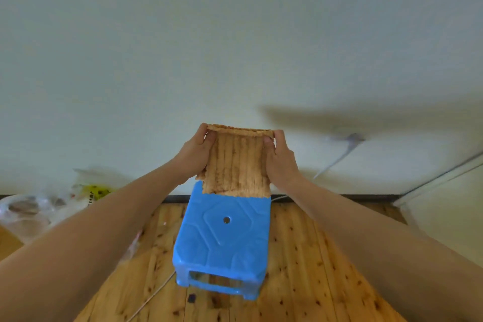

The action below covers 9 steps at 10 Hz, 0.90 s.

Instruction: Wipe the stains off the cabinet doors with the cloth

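A tan ribbed cloth with darker damp patches hangs in front of me, folded over at its top edge. My left hand pinches its upper left corner and side. My right hand pinches the upper right corner and side. Both arms reach forward, holding the cloth stretched flat between them above a blue stool. No cabinet door is in view; a plain pale wall fills the upper part of the frame.
A blue plastic stool stands on the wooden floor directly below the cloth. Clear plastic bags lie at the left by the wall. A thin white cable runs across the floor. A white trim strip slants at right.
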### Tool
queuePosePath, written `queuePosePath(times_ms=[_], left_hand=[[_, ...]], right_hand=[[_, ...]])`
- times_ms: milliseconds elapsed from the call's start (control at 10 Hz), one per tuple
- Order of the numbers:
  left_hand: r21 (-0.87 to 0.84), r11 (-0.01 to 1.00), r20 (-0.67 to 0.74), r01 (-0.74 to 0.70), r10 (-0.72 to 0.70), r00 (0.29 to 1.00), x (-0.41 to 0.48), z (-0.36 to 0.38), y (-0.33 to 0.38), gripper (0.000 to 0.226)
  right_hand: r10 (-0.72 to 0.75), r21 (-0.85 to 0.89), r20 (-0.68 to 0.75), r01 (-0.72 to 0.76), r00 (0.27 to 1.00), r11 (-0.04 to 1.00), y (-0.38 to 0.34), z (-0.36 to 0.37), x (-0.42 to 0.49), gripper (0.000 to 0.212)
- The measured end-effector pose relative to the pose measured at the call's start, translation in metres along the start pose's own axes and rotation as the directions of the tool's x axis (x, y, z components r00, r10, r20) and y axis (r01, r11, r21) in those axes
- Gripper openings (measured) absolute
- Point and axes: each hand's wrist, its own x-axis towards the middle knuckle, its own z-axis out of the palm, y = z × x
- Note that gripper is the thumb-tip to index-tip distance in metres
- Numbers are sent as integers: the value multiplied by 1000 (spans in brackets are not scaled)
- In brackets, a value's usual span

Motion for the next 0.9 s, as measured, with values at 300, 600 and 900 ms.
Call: queuePosePath(times_ms=[300,600,900], left_hand=[[-35,991,67,129,-127,990,27,86,-175,15],[188,972,-23,143,-142,990,34,120,-232,24],[744,667,-55,41,0,998,31,90,-183,29]], right_hand=[[166,-99,74,-158,983,982,158,103,-3,24],[303,-292,138,-254,943,922,197,124,-11,36],[267,-499,118,-175,956,849,173,105,-11,21]])
